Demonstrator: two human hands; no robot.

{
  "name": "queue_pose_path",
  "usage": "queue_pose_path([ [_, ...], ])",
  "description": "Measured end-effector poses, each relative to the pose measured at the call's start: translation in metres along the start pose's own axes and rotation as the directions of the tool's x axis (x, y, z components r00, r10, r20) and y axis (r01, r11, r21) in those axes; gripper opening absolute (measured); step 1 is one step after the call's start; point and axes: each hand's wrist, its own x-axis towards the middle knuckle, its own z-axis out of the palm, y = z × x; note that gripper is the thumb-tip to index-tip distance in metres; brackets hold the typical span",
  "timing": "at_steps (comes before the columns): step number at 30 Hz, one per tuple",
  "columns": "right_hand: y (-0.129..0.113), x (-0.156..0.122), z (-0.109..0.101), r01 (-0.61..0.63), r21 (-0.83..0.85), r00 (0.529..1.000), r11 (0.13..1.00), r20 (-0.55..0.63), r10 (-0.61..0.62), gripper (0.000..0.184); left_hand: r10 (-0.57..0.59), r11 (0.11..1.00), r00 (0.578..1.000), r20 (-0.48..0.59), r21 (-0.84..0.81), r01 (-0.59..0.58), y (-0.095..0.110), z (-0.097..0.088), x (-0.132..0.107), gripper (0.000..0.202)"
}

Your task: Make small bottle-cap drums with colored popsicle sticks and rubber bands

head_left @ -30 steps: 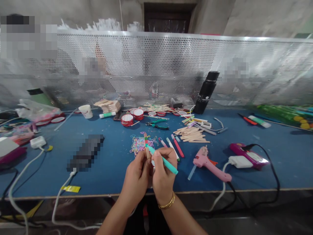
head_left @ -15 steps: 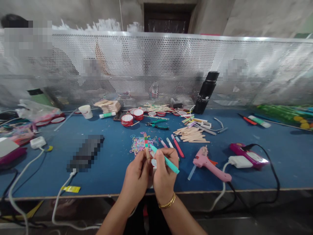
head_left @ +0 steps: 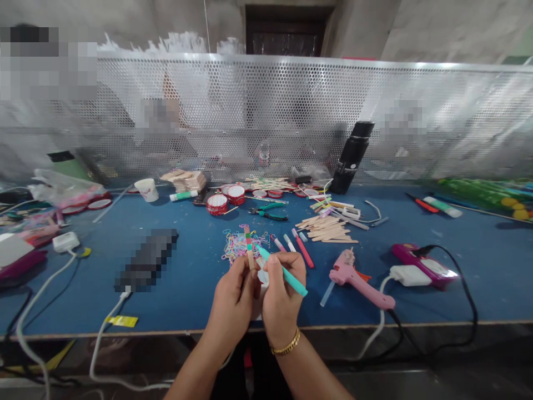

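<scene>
Pinched upright in my left hand [head_left: 235, 291] is a wooden craft stick [head_left: 249, 243] with coloured bands, green and red among them, on its upper part. My right hand [head_left: 283, 291] is closed round a turquoise marker [head_left: 293, 281], whose tip is close to the stick's right edge; I cannot tell if they touch. Behind the stick lies a heap of small pastel plastic safety pins [head_left: 235, 245]. Several markers, one of them red [head_left: 304, 253], rest just right of the heap. Something white below my fingers is mostly hidden.
A pink glue gun [head_left: 360, 283] and a magenta power strip [head_left: 425, 266] lie to the right, cables over the table edge. Loose craft sticks [head_left: 328, 229], green pliers [head_left: 270, 211], red-and-white tape rolls [head_left: 217, 204] and a black bottle [head_left: 353, 158] stand farther back. A phone [head_left: 147, 258] is left.
The marker tip has shifted very slightly beside the stick. Both hands keep their grips, and the things on the table have not moved.
</scene>
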Motion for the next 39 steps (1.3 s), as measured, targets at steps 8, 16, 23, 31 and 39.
queue_pose_path([
  [8, 0.0005, -0.0018, -0.0021, 0.023, 0.014, 0.998, 1.000, 0.065, -0.024, 0.014, -0.009, 1.000, 1.000, 0.007, -0.024, 0.009, -0.0001, 0.0012, 0.0000, 0.019],
  [16, -0.0005, -0.0002, -0.0011, 0.030, 0.002, 0.999, 1.000, 0.035, -0.030, 0.015, 0.002, 1.000, 1.000, 0.005, -0.014, -0.002, -0.0004, 0.0007, -0.0003, 0.019],
  [23, -0.0015, -0.0004, -0.0007, 0.030, -0.001, 0.999, 1.000, 0.031, -0.030, 0.014, -0.006, 1.000, 1.000, 0.003, -0.016, 0.006, 0.0001, 0.0004, -0.0006, 0.020],
  [31, -0.0004, -0.0009, -0.0025, 0.032, 0.010, 0.999, 0.999, 0.039, -0.032, 0.016, -0.003, 1.000, 1.000, -0.006, -0.012, 0.003, 0.0013, 0.0004, -0.0006, 0.019],
  [39, 0.0017, -0.0018, -0.0019, -0.005, 0.016, 1.000, 1.000, 0.019, 0.005, 0.018, 0.006, 1.000, 1.000, 0.000, -0.026, -0.006, 0.0005, 0.0011, 0.0001, 0.020],
])
